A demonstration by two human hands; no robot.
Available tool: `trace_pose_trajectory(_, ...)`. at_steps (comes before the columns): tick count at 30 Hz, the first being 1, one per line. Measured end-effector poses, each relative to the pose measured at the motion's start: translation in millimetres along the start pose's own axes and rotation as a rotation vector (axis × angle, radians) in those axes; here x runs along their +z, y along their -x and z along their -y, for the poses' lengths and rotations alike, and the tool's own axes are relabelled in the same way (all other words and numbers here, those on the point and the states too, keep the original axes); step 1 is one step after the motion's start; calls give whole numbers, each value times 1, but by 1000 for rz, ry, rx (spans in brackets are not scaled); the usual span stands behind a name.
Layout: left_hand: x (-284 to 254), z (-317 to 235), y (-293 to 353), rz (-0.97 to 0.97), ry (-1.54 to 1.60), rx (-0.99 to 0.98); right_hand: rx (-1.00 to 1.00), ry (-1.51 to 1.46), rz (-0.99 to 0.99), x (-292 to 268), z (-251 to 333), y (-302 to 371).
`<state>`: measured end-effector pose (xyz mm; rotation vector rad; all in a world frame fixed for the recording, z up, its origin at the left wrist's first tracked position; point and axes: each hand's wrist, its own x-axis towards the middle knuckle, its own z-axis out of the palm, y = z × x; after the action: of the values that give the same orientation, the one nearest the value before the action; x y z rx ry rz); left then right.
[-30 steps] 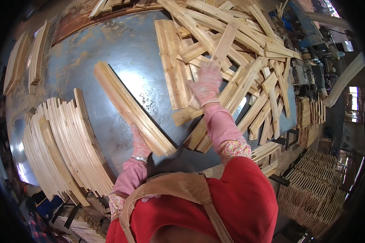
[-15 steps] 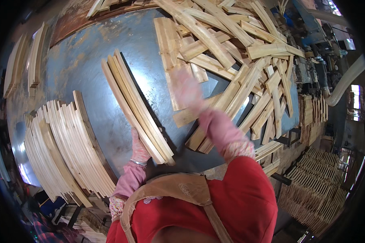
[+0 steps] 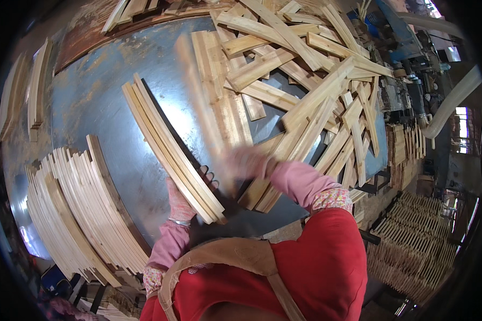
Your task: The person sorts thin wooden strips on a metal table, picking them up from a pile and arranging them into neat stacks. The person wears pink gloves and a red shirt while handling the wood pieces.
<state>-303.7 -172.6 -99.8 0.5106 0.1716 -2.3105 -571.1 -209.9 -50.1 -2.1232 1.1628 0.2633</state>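
Observation:
My gloved left hand (image 3: 179, 202) grips the near end of a small bundle of wooden slats (image 3: 168, 147). Its fingertips show past the bundle's right side. The slats stand on edge, side by side, slanting away to the far left over the metal table. To the right, my gloved right hand (image 3: 246, 162) is smeared by motion. It is closed on the near end of another wooden slat (image 3: 198, 101), also blurred, roughly in line with the bundle and a gap apart from it.
A jumbled heap of wooden slats (image 3: 305, 80) covers the table's right side. Neat rows of slats (image 3: 85, 203) stand at the left on the blue-grey metal table (image 3: 107, 91). More stacks (image 3: 40, 88) lie at far left. Slatted stacks (image 3: 412, 246) and a hose (image 3: 455, 101) are at right.
My right hand has come nearer and now has a slat in it, drawn from the heap's left edge. My left hand still holds the bundle, with its fingertips now showing on the far side.

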Motion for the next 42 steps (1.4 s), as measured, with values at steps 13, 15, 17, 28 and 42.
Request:
trace_pose_trajectory(13, -57, -7, -3, -345, -75, 149, 994, 614, -594, -210, -285, -18)
trace_pose_trajectory(15, -46, -8, -3, -356, -44, 121, 976, 586, -562, -212, -303, -24)
trace_pose_trajectory(17, -43, -8, 4, -368, -153, 119, 1014, 487, -598, -217, -307, -24)
trace_pose_trajectory(28, 4, -46, 140, -1270, -1644, 462, 832, 168, -625, -248, -166, -80)
trace_pose_trajectory(42, -34, -39, 251, -1275, -2284, 245, 293, -215, -584, -88, 86, -8)
